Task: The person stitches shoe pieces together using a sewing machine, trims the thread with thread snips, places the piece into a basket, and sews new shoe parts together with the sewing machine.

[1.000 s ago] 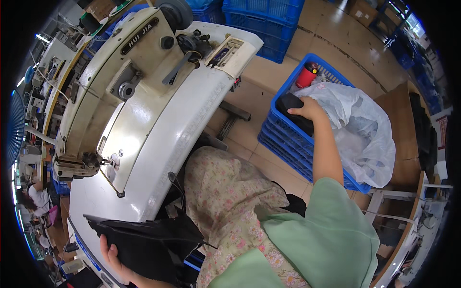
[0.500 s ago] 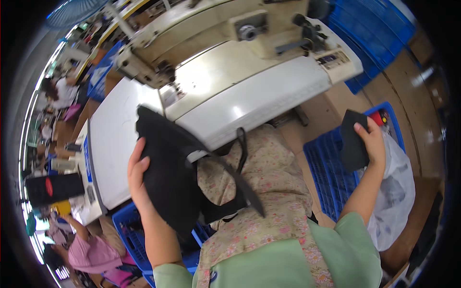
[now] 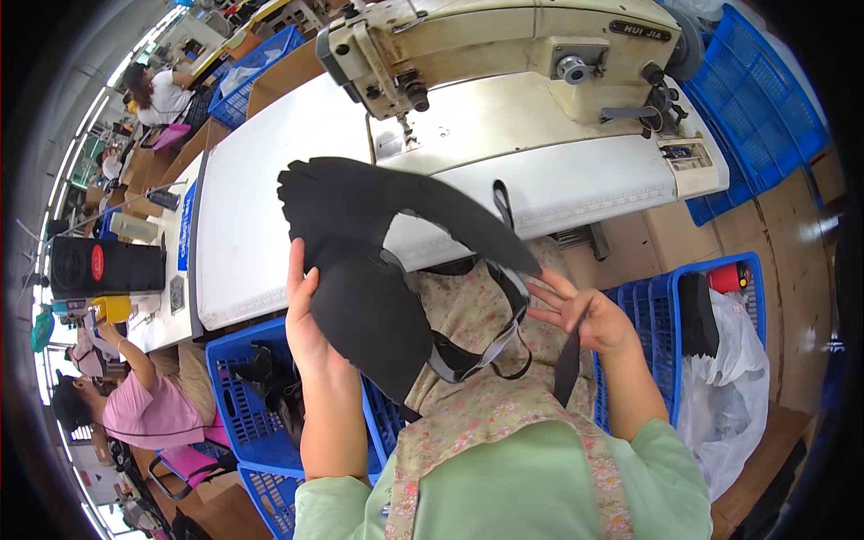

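Note:
A black fabric piece (image 3: 360, 279) with a notched upper left edge, a pointed right arm and an opening in its middle is held up over my lap. My left hand (image 3: 315, 319) grips its left edge, thumb in front. My right hand (image 3: 589, 315) is at the pointed end, some fingers stretched toward the tip. A narrow black strap (image 3: 567, 364) hangs from between its thumb and fingers. Black and grey straps (image 3: 490, 346) loop below the piece, over my floral apron (image 3: 486, 400).
Ahead stands a cream sewing machine (image 3: 504, 45) on a white table (image 3: 247, 229). Blue crates (image 3: 634, 306) stand at both sides; the right one bears a dark flat piece (image 3: 695, 310), a red object (image 3: 727, 277) and a plastic bag (image 3: 724, 382). A person in pink (image 3: 153, 405) sits at left.
The dark flat piece has left my right hand and lies on the right crate. My right hand has come in to the strap. The fabric piece now faces me more fully.

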### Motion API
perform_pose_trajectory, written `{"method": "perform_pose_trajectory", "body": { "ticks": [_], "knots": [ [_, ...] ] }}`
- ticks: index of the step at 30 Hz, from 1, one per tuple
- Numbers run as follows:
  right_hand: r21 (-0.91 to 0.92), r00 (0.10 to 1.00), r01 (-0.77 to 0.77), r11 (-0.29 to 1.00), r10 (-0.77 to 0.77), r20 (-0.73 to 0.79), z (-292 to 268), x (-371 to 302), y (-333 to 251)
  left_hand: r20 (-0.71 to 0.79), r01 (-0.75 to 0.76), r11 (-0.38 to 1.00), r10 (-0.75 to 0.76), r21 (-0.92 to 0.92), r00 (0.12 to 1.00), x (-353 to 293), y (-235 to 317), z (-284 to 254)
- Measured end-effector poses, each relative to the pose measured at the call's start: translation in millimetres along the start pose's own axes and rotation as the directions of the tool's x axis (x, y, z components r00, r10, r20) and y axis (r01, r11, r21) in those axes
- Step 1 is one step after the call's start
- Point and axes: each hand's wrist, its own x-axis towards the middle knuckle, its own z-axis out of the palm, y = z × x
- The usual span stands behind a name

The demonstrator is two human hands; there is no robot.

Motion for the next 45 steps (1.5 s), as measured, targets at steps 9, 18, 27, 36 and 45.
{"method": "perform_pose_trajectory", "body": {
  "ticks": [9,18,27,36,45],
  "knots": [
    [0.410,0.998,-0.030,0.911,0.001,0.071,6,21,22,-0.020,-0.002,0.998,0.001,-0.064,1.000,-25,7,-42],
    [-0.102,0.999,-0.041,0.994,0.042,0.007,57,32,-36,0.102,-0.161,-0.242,-0.240,0.957,0.965,-66,38,-61],
    [0.308,0.981,-0.079,0.948,0.128,-0.142,86,45,-18,0.903,-0.790,-0.491,-0.020,0.366,0.430,-5,-14,-7],
    [0.190,0.923,-0.279,0.941,0.317,-0.217,44,96,-24,0.883,-0.765,-0.637,-0.408,-0.093,0.233,129,-36,7],
    [-0.681,0.872,-0.447,0.580,0.110,-0.478,-25,194,-127,0.624,-0.876,-0.480,-0.673,0.041,0.398,166,-40,-7]
  ]
}}
